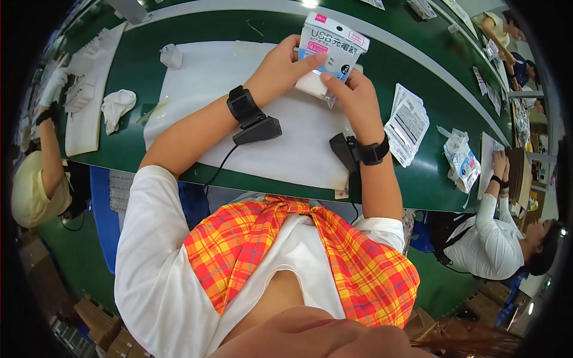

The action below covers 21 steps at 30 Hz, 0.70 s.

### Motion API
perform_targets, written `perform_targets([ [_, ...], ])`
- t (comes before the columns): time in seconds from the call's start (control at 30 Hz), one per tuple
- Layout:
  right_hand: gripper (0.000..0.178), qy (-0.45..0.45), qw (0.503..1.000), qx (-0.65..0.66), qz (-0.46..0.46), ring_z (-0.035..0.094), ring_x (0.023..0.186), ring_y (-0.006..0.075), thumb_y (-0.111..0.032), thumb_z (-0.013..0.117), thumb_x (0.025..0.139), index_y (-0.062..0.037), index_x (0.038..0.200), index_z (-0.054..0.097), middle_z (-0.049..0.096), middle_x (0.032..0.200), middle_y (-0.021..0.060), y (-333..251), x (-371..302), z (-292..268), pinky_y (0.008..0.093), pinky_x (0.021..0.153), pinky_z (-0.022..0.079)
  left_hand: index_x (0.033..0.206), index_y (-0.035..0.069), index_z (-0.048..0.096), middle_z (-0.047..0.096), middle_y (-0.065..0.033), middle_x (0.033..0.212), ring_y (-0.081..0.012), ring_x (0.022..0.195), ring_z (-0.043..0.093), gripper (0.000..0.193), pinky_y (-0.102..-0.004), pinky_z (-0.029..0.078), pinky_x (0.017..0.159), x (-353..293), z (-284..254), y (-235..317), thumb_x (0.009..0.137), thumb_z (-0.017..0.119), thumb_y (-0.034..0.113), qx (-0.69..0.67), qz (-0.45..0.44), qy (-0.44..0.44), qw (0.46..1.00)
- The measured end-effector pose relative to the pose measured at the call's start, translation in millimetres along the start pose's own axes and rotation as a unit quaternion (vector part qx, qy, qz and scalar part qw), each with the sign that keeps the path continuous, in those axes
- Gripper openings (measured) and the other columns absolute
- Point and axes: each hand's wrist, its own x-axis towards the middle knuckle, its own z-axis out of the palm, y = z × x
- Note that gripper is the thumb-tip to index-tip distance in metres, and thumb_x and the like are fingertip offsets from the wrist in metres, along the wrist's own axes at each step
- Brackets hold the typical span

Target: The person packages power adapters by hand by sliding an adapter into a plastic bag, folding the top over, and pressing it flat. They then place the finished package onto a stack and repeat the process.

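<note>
Over the far part of the white mat (239,83), both hands hold up a charger package (343,45), a clear plastic bag with a white, pink and blue printed card. The lower end of the bag has a white block in it. My left hand (291,64) is closed on the package's left side, thumb across the front. My right hand (357,98) grips its lower right edge, thumb in front; the fingers behind are partly hidden. A loose white plug charger (171,56) stands at the mat's far left corner.
Right of the mat lies a stack of printed cards (407,124), then a pile of clear plastic bags (461,160). A white cloth (118,109) rests on the green table at left. Co-workers sit on both sides; the left one's gloved hand (55,83) is near several white chargers (80,92).
</note>
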Motion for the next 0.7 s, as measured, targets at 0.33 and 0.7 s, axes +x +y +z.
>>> perform_targets([
  [0.33, 0.034, 0.096, 0.995, 0.028, 0.005, 0.049, 0.069, 0.0062, -0.034, 0.063, 0.092, -0.0005, 0.087, 0.067, 0.062, 0.08, 0.0012, 9.1, 5.0, -1.8, 0.0207, 0.062, 0.036, 0.11, -0.001, 0.062, 0.066, -0.0032, 0.097, -0.0078, 0.087, 0.059, 0.038, -0.023, 0.047, 0.079, 3.4, -8.3, -0.6, 0.099, 0.053, 0.034, -0.08, -0.032, -0.011, 0.996],
  [0.7, 0.022, 0.193, 0.966, 0.156, -0.079, 0.063, 0.075, 0.0142, -0.019, 0.055, 0.098, 0.0011, 0.095, 0.062, 0.066, 0.088, 0.0089, 35.8, 8.4, -72.3, 0.0248, 0.067, 0.05, 0.115, 0.001, 0.064, 0.068, -0.0072, 0.106, -0.0136, 0.096, 0.061, 0.031, -0.0275, 0.045, 0.089, 27.8, -30.4, -8.7, 0.094, 0.06, 0.023, 0.037, 0.097, -0.041, 0.994],
])
